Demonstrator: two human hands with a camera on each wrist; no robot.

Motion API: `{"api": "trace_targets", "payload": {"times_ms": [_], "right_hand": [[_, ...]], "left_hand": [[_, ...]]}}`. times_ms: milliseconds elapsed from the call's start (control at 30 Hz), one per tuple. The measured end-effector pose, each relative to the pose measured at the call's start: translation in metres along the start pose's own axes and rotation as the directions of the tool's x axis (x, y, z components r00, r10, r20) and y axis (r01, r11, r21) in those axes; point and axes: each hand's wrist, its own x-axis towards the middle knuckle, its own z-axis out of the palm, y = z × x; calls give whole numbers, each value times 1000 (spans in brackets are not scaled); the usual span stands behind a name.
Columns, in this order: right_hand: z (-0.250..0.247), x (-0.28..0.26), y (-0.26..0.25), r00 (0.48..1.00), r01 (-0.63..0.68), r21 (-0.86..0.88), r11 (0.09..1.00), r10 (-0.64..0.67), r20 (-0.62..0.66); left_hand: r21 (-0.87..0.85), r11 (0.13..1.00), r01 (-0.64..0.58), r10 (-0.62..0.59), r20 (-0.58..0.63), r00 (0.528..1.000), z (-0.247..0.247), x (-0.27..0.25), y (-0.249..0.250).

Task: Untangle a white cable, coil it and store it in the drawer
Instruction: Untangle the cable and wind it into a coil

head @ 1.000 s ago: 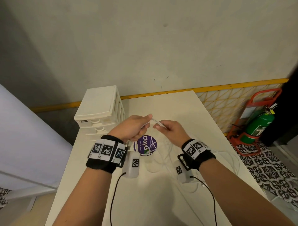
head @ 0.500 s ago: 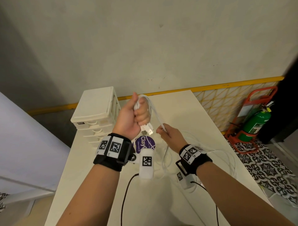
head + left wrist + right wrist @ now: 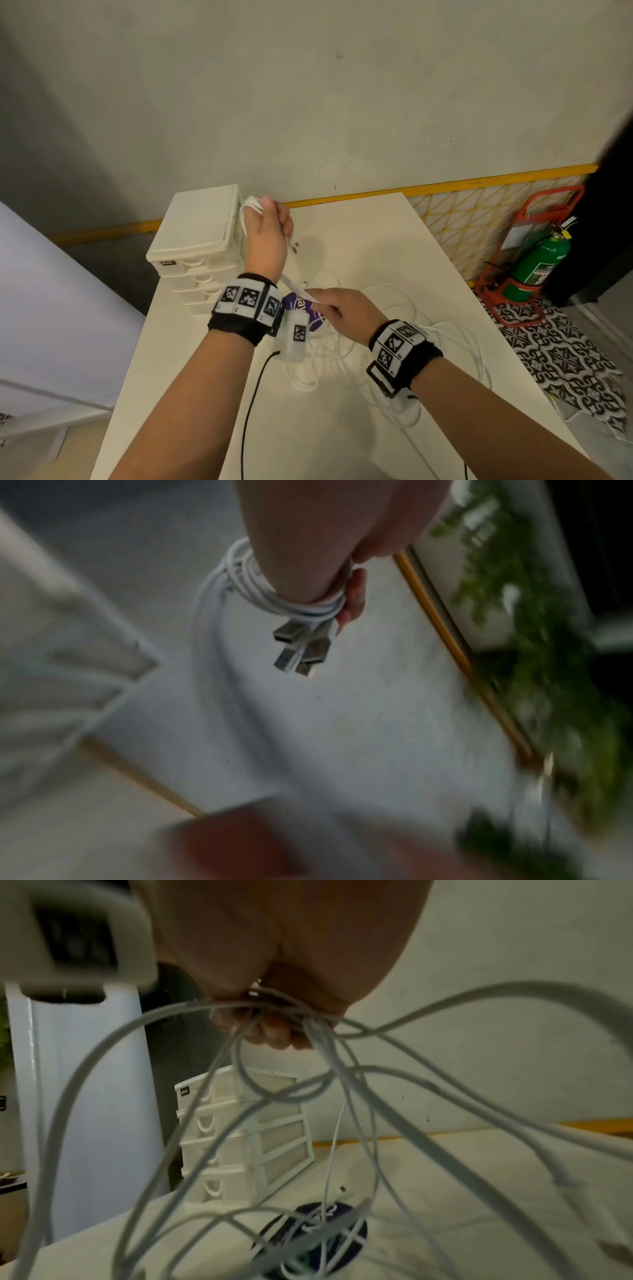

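My left hand (image 3: 270, 219) is raised beside the white drawer unit (image 3: 202, 233) and grips a few turns of white cable (image 3: 260, 593) wound round it, with USB plugs (image 3: 301, 647) hanging below the fingers. A strand runs down to my right hand (image 3: 329, 305), which pinches several white strands (image 3: 284, 1010) above the table. From that hand loose cable loops (image 3: 394, 342) hang and spread over the white table (image 3: 359, 240). The drawer unit (image 3: 240, 1137) has several shut drawers.
A round purple-lidded tub (image 3: 306, 311) sits under the cables between my wrists. The drawer unit stands at the table's back left corner. A green fire extinguisher (image 3: 537, 263) in a red stand is on the floor to the right. Black wrist-camera leads (image 3: 253, 394) trail over the near table.
My left hand has risen from mid-table and swung left toward the drawer unit, now with cable turns wound round it. My right hand stayed low, still pinching the strands.
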Motion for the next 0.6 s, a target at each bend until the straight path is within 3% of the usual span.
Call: {"api": "trace_targets", "payload": {"times_ms": [67,167,267,333,400,467,600], "right_hand": [[-6,2,-1,991,83,-27,996,-86,-103],[-23,8,-4,970,124,-39,991,-130,-204],[-40,11,-4,975,85,-49,995,-93,-203],[-49,12,1,975,60,-27,998,-64,-213],[-55,11,12,977,29,-51,998,-39,-211],[-58,7,28,982,-27,-85,996,11,-189],[-42,-7,50,982,-109,-50,993,99,-162]], "left_hand": [[381,921,-80,5,195,981,-7,-7,-12],[678,724,-131,-238,423,875,-13,-18,-23],[729,681,-64,-416,457,786,-12,-26,-25],[685,722,97,-547,480,686,-10,-31,-22],[668,722,177,-618,509,599,-10,-35,-18],[664,732,155,-605,526,598,-12,-37,-14],[565,803,189,-512,493,703,-17,-33,-12]]}}
